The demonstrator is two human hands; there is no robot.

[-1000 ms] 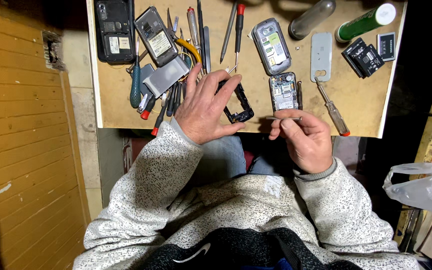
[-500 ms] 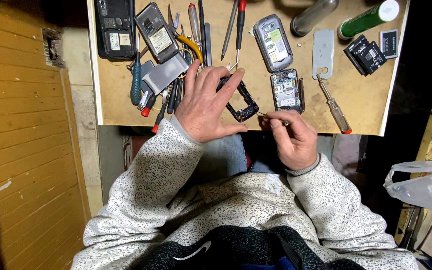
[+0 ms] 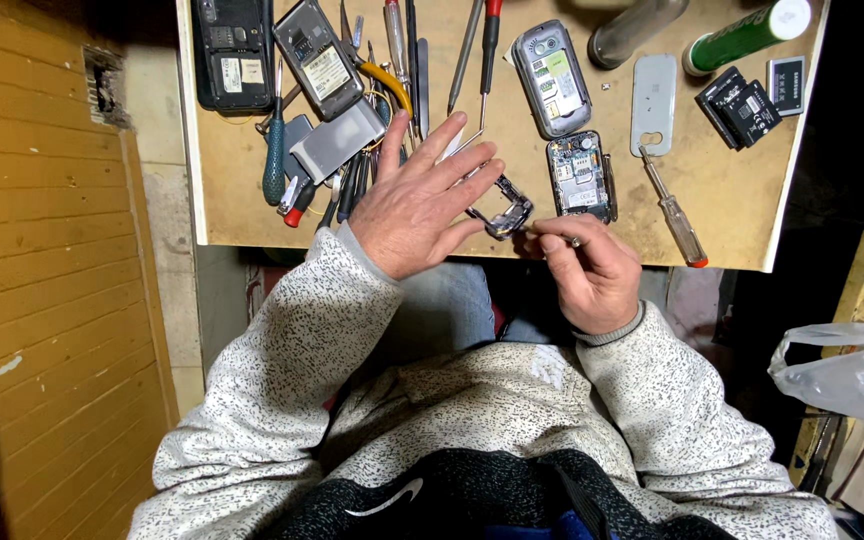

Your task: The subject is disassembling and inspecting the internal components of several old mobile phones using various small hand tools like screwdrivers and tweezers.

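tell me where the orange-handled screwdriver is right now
In the head view the orange-handled screwdriver lies on the right part of the wooden board, just right of the opened phone, below the grey cover plate.

Small tan wooden tabletop point(image 3: 732, 210), white-edged. Far left: two opened phones point(image 3: 232, 50), then a cluster of screwdrivers point(image 3: 274, 160) and pliers. Centre: grey phone point(image 3: 550, 78), bare circuit board point(image 3: 580, 176), black phone frame point(image 3: 504, 212) at near edge. Right: grey back cover point(image 3: 652, 102), orange-handled screwdriver point(image 3: 676, 212), green cylinder point(image 3: 744, 36), batteries point(image 3: 740, 106).
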